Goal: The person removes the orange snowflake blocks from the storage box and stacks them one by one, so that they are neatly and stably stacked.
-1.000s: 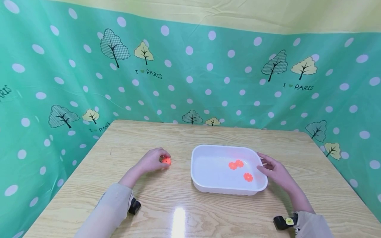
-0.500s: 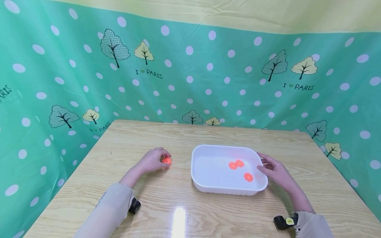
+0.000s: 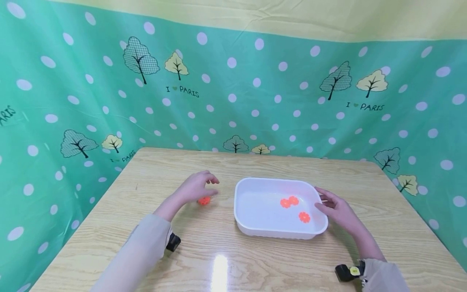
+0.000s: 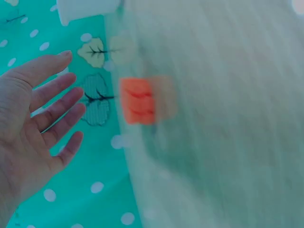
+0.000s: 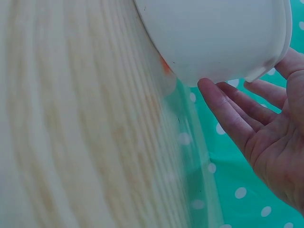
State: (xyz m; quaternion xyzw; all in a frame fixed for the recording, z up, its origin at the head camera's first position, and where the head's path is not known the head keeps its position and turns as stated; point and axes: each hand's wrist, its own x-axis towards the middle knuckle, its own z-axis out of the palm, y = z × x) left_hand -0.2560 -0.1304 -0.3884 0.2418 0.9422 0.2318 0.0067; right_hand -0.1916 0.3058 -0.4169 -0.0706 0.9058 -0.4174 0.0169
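Note:
A small orange piece [image 3: 204, 200] with dark marks rests on the table, left of the tub; in the left wrist view its side looks blocky, with two dark wavy lines. My left hand [image 3: 197, 187] hovers just above and beyond it, thumb and fingers spread with nothing between them. In the left wrist view the hand [image 4: 38, 114] is apart from the orange piece [image 4: 137, 100]. My right hand [image 3: 337, 211] holds the right end of a white tub [image 3: 244, 231], thumb over the rim and fingers against the outer wall. Three flat orange flower-shaped pieces [image 3: 304, 217] lie inside the tub.
The wood-grain table [image 3: 182, 259] ends at a green dotted curtain [image 3: 219, 81] along its back and sides. Black wrist devices [image 3: 173, 242] are worn on both wrists. A bright light reflection shows near the front of the table.
My left hand has let go of the orange piece, spread its fingers and moved up and slightly right. The piece stays on the table. My right hand and the tub have not moved.

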